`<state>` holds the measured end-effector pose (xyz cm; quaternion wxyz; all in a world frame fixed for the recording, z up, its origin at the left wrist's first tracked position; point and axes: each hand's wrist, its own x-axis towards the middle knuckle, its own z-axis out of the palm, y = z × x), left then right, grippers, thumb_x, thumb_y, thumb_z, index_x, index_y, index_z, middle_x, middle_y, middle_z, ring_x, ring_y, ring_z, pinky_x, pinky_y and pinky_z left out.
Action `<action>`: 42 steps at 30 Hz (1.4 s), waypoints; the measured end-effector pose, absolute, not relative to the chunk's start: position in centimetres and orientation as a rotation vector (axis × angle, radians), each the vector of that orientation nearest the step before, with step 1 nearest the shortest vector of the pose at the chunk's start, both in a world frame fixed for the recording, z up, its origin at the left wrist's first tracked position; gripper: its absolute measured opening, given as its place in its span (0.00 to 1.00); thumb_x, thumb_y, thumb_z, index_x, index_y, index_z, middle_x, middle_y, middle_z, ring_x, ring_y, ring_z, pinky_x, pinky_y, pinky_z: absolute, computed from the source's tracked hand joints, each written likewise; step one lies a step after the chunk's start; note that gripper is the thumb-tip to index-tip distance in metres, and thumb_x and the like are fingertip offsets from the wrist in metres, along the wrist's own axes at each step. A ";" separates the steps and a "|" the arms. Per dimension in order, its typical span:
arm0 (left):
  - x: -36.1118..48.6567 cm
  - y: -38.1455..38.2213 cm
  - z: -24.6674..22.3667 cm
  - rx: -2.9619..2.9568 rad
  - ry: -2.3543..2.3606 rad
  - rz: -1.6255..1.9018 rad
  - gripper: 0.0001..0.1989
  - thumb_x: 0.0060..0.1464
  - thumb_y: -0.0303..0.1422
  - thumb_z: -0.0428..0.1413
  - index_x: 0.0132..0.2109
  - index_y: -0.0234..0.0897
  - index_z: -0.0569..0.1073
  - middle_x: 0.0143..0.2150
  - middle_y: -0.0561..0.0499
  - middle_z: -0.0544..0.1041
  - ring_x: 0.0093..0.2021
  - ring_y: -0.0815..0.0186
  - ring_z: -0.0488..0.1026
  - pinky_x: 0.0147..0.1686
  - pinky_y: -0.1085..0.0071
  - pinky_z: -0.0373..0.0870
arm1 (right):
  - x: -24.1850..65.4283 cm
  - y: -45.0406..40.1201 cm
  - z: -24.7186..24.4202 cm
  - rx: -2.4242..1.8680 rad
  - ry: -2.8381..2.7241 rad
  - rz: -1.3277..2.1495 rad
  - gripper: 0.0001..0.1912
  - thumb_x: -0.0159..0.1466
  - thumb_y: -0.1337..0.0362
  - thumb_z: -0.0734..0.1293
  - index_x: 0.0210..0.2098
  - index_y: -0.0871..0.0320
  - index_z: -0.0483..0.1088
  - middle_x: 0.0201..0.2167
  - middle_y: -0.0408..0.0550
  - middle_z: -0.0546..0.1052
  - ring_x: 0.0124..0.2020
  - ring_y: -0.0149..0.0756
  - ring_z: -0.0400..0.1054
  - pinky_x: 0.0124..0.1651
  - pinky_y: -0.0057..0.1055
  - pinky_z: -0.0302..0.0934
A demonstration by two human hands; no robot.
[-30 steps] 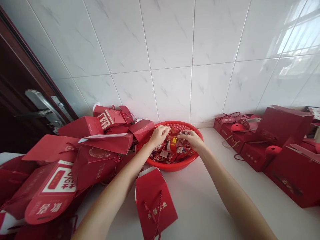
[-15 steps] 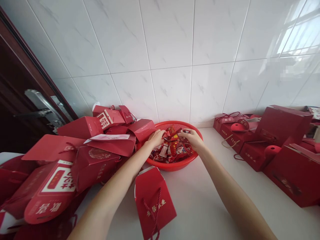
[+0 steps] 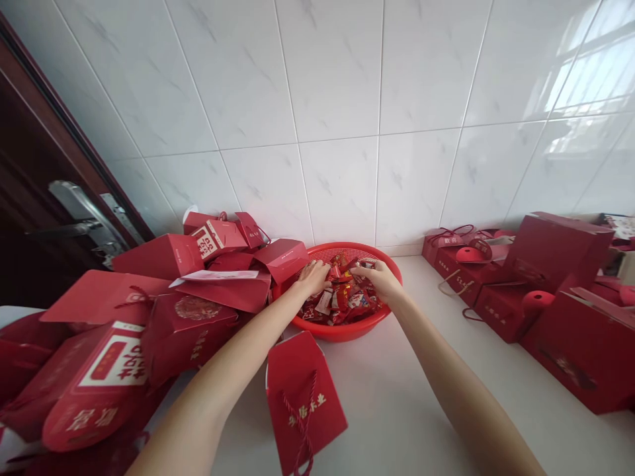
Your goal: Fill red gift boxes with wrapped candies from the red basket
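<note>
A red plastic basket (image 3: 342,334) with a mesh wall stands against the tiled wall, holding many small wrapped candies (image 3: 342,301), mostly in red wrappers. Over its left side, my left hand (image 3: 313,276) reaches in with bent fingers closed at the candies; the fingertips are partly hidden. From the right, my right hand (image 3: 381,277) dips in, thumb and fingers pinched on a wrapped candy. In front of the basket, below my left wrist, lies a red gift box (image 3: 305,396) with a twisted cord handle and gold characters.
A heap of red gift boxes (image 3: 193,330), some with flaps open, fills the left side. More red boxes (image 3: 560,344) stand in rows at the right along the wall. A dark door with a metal handle (image 3: 84,211) is at far left. White countertop (image 3: 391,390) lies between.
Both hands stay in the basket, their fingers shifting slightly among the candies. My right fingertips have moved a little left. The view has shifted slightly; the boxes stay put.
</note>
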<state>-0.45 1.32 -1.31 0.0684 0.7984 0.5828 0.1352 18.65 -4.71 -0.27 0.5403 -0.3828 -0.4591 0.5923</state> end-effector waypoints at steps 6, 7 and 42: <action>-0.3 1.6 -0.5 2.187 1.504 0.697 0.11 0.54 0.30 0.54 0.45 0.37 0.77 0.51 0.42 0.79 0.57 0.52 0.72 0.58 0.59 0.66 | 18.6 -4.4 -0.4 -0.903 -1.057 1.363 0.12 0.44 0.61 0.76 0.22 0.58 0.70 0.19 0.43 0.73 0.22 0.33 0.68 0.24 0.30 0.64; -0.3 1.6 -0.3 2.135 1.449 0.745 0.14 0.56 0.30 0.52 0.48 0.36 0.76 0.53 0.42 0.78 0.57 0.55 0.73 0.57 0.61 0.67 | 18.6 -4.3 -0.5 -0.895 -1.046 1.362 0.13 0.43 0.61 0.76 0.22 0.58 0.70 0.19 0.43 0.74 0.23 0.34 0.68 0.24 0.31 0.65; -0.7 1.4 -0.3 1.784 0.935 0.926 0.34 0.43 0.51 0.67 0.52 0.32 0.78 0.46 0.41 0.83 0.48 0.55 0.78 0.54 0.57 0.70 | 19.0 -5.1 0.4 -0.823 -1.077 1.642 0.16 0.44 0.63 0.80 0.28 0.56 0.72 0.27 0.41 0.76 0.30 0.34 0.71 0.35 0.34 0.74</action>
